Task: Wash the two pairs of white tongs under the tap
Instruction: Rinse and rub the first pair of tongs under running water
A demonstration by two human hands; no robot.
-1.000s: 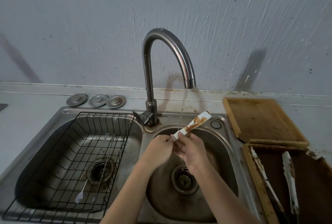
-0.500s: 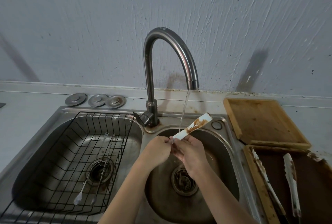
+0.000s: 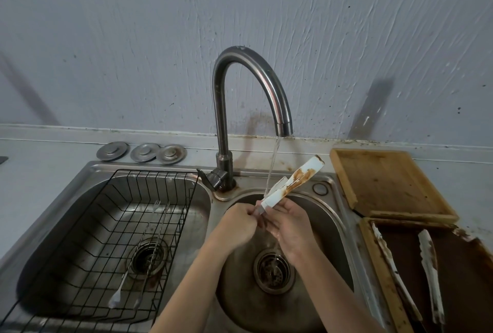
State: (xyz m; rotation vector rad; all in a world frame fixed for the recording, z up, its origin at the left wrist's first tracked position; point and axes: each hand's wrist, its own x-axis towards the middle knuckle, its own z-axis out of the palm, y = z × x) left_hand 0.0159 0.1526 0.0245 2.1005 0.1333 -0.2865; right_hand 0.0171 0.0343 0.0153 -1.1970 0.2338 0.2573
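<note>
both forearms reach in from bottom, converging mid-frame; left hand fingers curled in a pinch, right hand palm-up, fingers cupped, hands touching at the fingertips

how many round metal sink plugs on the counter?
3. All in a row on the counter behind the left basin: left plug, middle plug, right plug. The middle and right ones touch or slightly overlap. None seen elsewhere.

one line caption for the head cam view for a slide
Both hands hold sauce-stained white tongs under the running tap.
</note>
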